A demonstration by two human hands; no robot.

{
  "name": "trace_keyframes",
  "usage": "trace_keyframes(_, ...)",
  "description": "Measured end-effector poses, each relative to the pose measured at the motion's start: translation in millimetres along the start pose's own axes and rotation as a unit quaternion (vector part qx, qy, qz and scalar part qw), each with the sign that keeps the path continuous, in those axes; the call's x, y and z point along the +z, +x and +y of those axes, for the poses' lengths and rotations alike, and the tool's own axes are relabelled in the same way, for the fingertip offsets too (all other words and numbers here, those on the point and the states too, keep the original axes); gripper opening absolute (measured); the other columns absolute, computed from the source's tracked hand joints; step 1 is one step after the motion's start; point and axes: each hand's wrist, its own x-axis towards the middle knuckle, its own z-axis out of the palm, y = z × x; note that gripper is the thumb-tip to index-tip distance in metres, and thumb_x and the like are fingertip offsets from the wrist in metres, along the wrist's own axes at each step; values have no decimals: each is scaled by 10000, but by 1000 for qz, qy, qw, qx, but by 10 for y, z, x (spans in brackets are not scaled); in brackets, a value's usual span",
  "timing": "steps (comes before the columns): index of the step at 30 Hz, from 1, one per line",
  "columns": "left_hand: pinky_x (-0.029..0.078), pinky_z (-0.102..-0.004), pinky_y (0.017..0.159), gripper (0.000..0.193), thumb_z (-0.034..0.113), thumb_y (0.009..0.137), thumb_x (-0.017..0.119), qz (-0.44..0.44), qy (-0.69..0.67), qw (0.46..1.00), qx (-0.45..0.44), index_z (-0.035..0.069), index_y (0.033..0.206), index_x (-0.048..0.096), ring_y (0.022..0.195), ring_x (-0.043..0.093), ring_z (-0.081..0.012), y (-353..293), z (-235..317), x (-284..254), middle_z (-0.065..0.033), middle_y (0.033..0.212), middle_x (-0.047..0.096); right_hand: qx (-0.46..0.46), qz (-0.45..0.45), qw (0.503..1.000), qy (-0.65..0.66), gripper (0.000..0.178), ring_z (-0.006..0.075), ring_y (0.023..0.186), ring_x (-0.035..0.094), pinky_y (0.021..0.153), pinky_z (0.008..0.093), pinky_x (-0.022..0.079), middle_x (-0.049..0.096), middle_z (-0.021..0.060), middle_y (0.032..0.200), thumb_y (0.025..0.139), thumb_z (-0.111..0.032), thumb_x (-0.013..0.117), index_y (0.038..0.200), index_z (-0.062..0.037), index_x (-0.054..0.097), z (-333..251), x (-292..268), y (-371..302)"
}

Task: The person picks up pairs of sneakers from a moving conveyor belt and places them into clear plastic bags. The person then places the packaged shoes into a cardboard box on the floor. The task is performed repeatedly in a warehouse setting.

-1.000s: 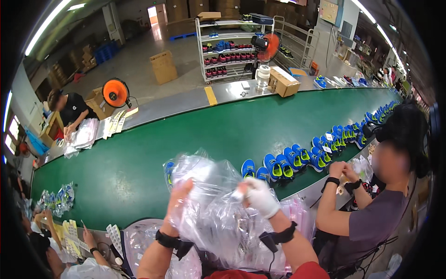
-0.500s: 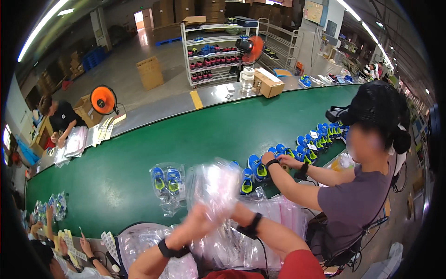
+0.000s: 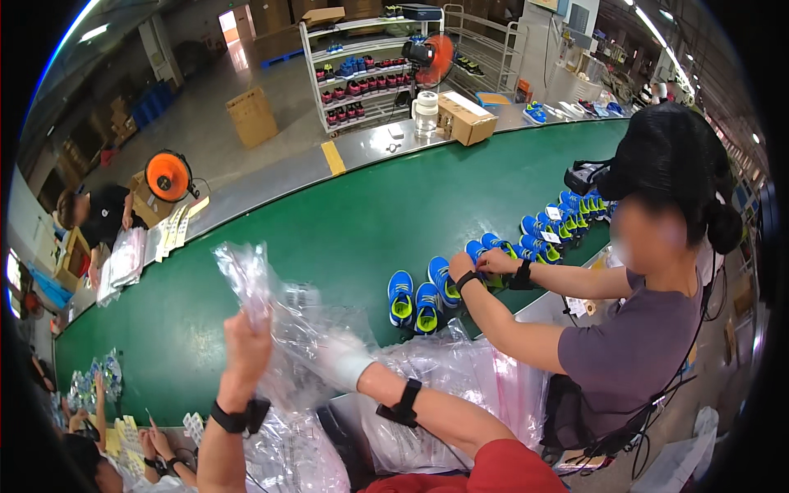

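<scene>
At the far left end of the green conveyor belt (image 3: 271,238), a person in black (image 3: 99,218) bends over a stack of clear bags, with an orange fan (image 3: 168,175) just behind. Near the belt's front edge, the left hand (image 3: 246,345) is raised with its fingers closed on the upper part of a clear plastic bag (image 3: 283,316), which hangs crumpled above the belt's near edge. The right hand (image 3: 343,366) is pushed inside the same bag, wrapped in the film; whether its fingers are spread or curled cannot be told. Below both wrists lies a heap of more clear bags (image 3: 460,386). Just right of the held bag, blue and yellow-green shoes (image 3: 415,300) stand in pairs on the belt, the row running toward its right end. A co-worker in a grey shirt (image 3: 633,345) reaches both hands to one of those shoes. A cardboard box (image 3: 464,119) sits at the belt's far edge.
</scene>
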Motion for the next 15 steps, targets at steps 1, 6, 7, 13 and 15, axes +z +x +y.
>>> trace_keyframes(1, 389, -310, 468, 149, 52, 839, 576, -9, -8, 1000, -11, -27, 955, 626, 482, 492, -134, 38, -6, 65, -145, 601, 572, -2, -87, 996, 21, 229, 297, 800, 650, 711, 375, 522, 661, 144, 905, 823, -237, 580, 1014, -127, 643, -47, -156, -60)
trace_keyframes(6, 337, -278, 451, 134, 82, 862, 583, 97, -116, 987, -58, -37, 908, 627, 472, 408, -117, -18, -202, 54, -81, 529, 503, 53, 303, 829, 467, 199, 110, 616, 601, 547, 246, 474, 612, 58, 678, 885, -130, 566, 1042, -14, 601, 370, -522, -332)
trace_keyframes(7, 330, -278, 450, 135, 89, 863, 588, 92, -108, 988, -57, -37, 894, 627, 474, 407, -110, -31, -215, 40, -72, 525, 491, 115, 343, 863, 353, 206, 143, 615, 612, 558, 258, 476, 610, 66, 664, 873, -150, 580, 1025, -15, 611, 693, -530, -295)
trace_keyframes(13, 306, -286, 440, 147, 112, 858, 610, 37, -32, 998, -28, -33, 841, 630, 482, 398, -78, -51, -165, 56, -42, 511, 440, 284, -128, 950, 10, 499, 308, 914, 641, 724, 423, 520, 657, 134, 1015, 780, -542, 554, 1042, -127, 639, 1916, 385, -229)
trace_keyframes(15, 312, -289, 439, 152, 118, 857, 612, -8, -56, 997, -54, -31, 838, 634, 480, 403, -86, -70, -114, 18, -44, 510, 448, 310, -206, 928, -21, 531, 293, 961, 634, 766, 398, 514, 647, 119, 1066, 763, -563, 577, 1061, -127, 634, 1824, 636, -77)
